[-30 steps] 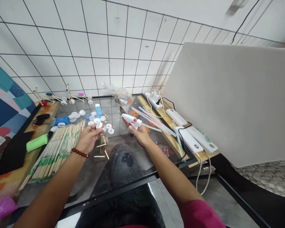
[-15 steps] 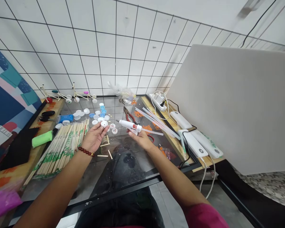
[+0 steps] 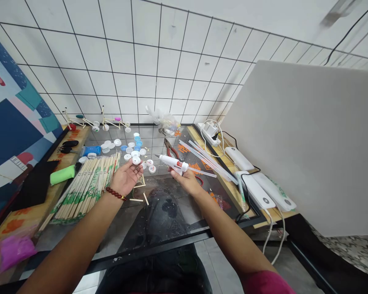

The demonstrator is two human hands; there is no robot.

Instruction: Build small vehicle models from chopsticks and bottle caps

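Note:
My left hand (image 3: 127, 176), palm turned up, pinches a white bottle cap (image 3: 136, 160) between thumb and fingers. In my right hand (image 3: 187, 181) is a white glue gun (image 3: 174, 163), its nozzle pointing left towards the cap but apart from it. A clear glue stick (image 3: 202, 172) juts from the gun's back end. Loose white and blue bottle caps (image 3: 129, 150) lie just beyond my left hand. Short cut stick pieces (image 3: 145, 199) rest on the glass tabletop (image 3: 159, 212) below it. Pliers with red handles (image 3: 171, 149) lie behind the glue gun.
Packed chopsticks (image 3: 86, 188) lie on the left, near a green clay pack (image 3: 62, 174) and a purple one (image 3: 16, 250). Small stick models (image 3: 108, 121) stand at the back. More glue sticks (image 3: 211, 161), a power strip (image 3: 210, 132) and white devices (image 3: 254, 190) line the right.
The whole view has shifted, so the table appears slightly further right. My left fingers have spread a little under the cap; both hands keep their holds.

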